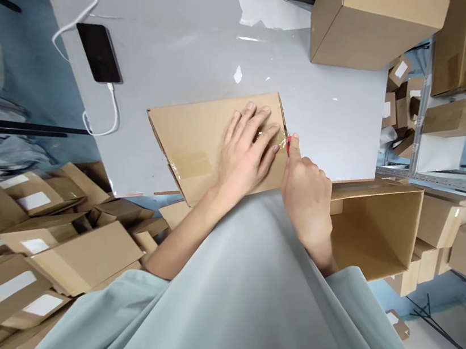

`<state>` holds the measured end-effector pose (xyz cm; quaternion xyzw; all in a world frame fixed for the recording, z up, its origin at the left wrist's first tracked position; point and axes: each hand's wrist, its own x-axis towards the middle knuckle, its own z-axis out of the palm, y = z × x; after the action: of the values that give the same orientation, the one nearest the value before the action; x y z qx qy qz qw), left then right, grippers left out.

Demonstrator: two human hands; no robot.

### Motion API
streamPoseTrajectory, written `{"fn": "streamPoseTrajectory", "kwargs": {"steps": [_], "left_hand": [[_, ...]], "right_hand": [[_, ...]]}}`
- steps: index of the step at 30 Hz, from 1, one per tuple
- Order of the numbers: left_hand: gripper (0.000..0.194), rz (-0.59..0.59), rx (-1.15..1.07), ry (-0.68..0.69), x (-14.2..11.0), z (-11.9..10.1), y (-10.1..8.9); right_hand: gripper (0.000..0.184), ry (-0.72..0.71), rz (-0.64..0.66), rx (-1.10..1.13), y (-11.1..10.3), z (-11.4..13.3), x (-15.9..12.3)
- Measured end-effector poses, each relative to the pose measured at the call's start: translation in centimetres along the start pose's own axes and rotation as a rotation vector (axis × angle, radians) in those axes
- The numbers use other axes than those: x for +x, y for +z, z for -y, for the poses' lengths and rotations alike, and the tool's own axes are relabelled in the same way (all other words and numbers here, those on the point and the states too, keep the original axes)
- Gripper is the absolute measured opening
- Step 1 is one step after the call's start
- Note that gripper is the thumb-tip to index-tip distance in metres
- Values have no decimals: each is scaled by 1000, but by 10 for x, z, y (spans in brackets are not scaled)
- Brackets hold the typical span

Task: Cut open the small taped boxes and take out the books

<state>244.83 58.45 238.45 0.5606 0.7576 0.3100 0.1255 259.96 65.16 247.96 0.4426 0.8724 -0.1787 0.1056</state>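
A taped cardboard box [196, 129] lies at the front of the grey table, close to my body. My left hand [247, 148] rests flat on its top, fingers spread, towards the right end. My right hand [306, 190] is closed around a red-handled box cutter [288, 143], most of which the fist hides. My right index finger stretches along the tool, whose tip meets the box's right edge. Clear tape there looks crumpled next to my left fingertips. More tape crosses the box's left end.
A phone [99, 54] on a white cable lies at the table's left. A bigger carton [376, 30] stands at the back right. An open carton [373, 233] sits beside the table at my right. Many labelled boxes [89, 256] are heaped at the lower left.
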Motion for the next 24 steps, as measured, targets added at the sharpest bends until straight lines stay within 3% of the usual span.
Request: {"fn": "streamPoseTrajectory", "kwargs": {"steps": [6,9,12,15,17,20,24], "left_hand": [[49,-4,1,3,1,1,3],[51,8,-2,-5,0,0,2],[55,2,-3,-37,-9,-2,-15],[52,-124,77,-107,-30,-1,-42],[52,-248,184,-178,-46,7,-54],[64,-363,275,-319,-67,35,-59],[76,-386,199,-470,-89,83,-61]], "right_hand": [[72,73,177,-156,0,-8,-38],[69,52,200,-153,2,-18,-51],[65,7,134,-68,0,-31,-63],[60,39,-43,85,0,-52,-64],[58,105,-167,211,12,-71,-44],[53,159,-226,425,58,-104,21],[27,301,11,812,141,-131,120]]}}
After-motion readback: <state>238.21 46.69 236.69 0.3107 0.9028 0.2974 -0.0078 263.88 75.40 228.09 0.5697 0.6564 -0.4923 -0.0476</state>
